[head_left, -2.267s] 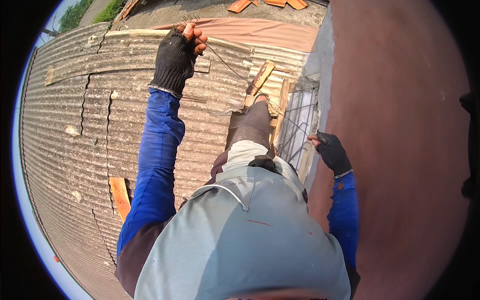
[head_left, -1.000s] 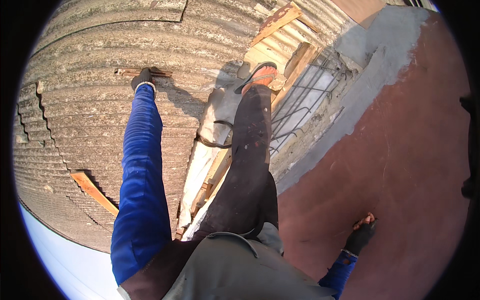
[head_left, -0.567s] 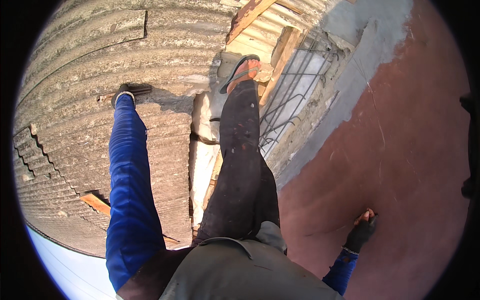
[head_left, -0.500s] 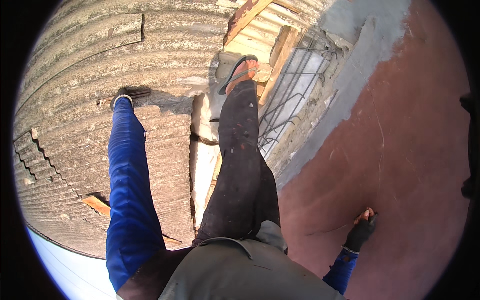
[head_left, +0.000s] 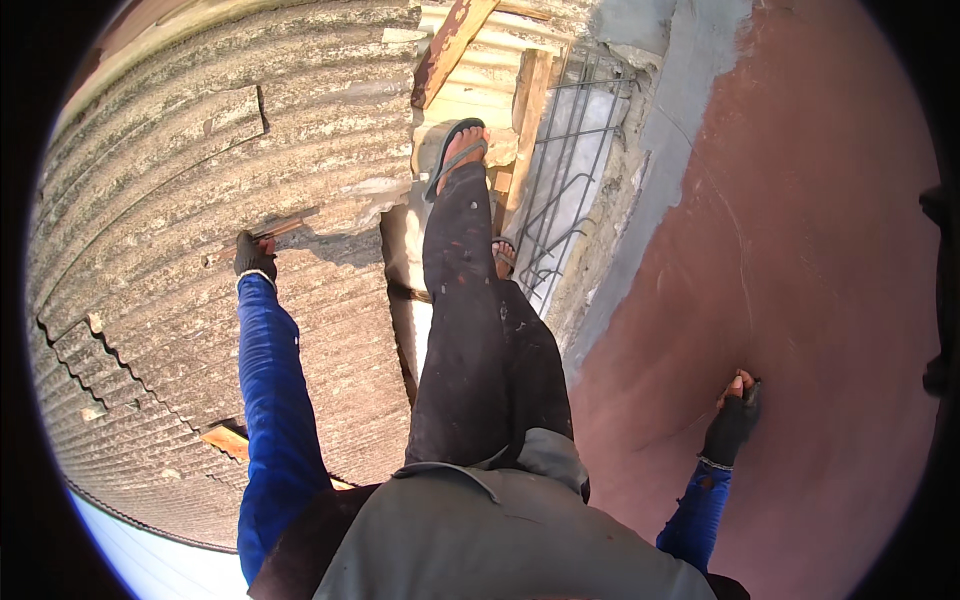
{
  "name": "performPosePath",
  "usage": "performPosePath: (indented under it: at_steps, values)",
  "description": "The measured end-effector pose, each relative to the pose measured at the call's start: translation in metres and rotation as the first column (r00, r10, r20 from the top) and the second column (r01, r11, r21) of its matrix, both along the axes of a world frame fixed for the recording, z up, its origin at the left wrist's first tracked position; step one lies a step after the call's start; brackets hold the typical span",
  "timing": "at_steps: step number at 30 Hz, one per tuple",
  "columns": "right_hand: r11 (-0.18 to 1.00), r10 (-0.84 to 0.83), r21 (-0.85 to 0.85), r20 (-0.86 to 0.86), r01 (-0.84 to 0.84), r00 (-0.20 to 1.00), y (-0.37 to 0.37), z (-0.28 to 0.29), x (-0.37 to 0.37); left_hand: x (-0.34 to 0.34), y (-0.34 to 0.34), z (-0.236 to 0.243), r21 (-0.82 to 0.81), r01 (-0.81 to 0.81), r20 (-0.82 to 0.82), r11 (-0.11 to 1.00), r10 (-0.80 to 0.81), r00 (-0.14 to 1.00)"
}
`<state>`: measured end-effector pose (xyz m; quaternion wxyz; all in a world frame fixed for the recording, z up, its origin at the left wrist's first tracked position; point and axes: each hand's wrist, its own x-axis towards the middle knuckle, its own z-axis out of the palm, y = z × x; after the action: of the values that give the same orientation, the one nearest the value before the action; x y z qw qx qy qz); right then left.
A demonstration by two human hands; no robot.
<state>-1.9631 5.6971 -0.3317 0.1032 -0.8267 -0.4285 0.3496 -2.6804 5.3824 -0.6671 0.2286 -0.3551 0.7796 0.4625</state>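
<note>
My left hand (head_left: pixel 256 254), in a dark fingerless glove, is closed around thin brown strips (head_left: pixel 285 228) that look like wood or rusty metal. They lie close over the corrugated roof sheet (head_left: pixel 180 210). On the other side my right hand (head_left: pixel 738 400), gloved the same way, is at the reddish-brown wall (head_left: pixel 840 280). Its bare fingertips are curled together, and whatever they may hold is hidden. My sandalled foot (head_left: pixel 463 145) stands forward on the roof's edge, while the other foot (head_left: pixel 504 258) shows partly behind my leg.
Between roof and wall runs a gap with a rebar cage (head_left: pixel 570 160) and rough concrete (head_left: pixel 610 225). Wooden boards (head_left: pixel 528 130) and a peeling plank (head_left: pixel 452 50) lie by my front foot. A wood piece (head_left: pixel 226 441) sits on the lower roof. Grey plaster (head_left: pixel 672 130) borders the wall.
My left hand has shifted slightly right and down in view, showing more of its glove and the strips. My right hand sits a little higher. My rear foot has come into sight.
</note>
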Motion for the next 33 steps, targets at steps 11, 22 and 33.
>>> performPosePath:
  at_steps: [11,22,33]
  values:
    - [0.99,-0.121,0.017,-0.371,0.137,0.921,-0.051,0.013,0.02,0.161,0.076,0.148,0.681,0.247,0.076,0.69,-0.402,0.912]
    - [0.944,0.29,0.226,-0.218,-0.241,0.932,-0.084,0.009,0.065,0.298,0.009,0.27,0.46,0.452,0.114,0.764,-0.556,0.824]
    - [0.915,0.34,0.313,-0.262,-0.254,0.903,-0.084,0.017,0.063,0.363,-0.069,0.252,0.184,0.585,0.168,0.79,-0.612,0.773]
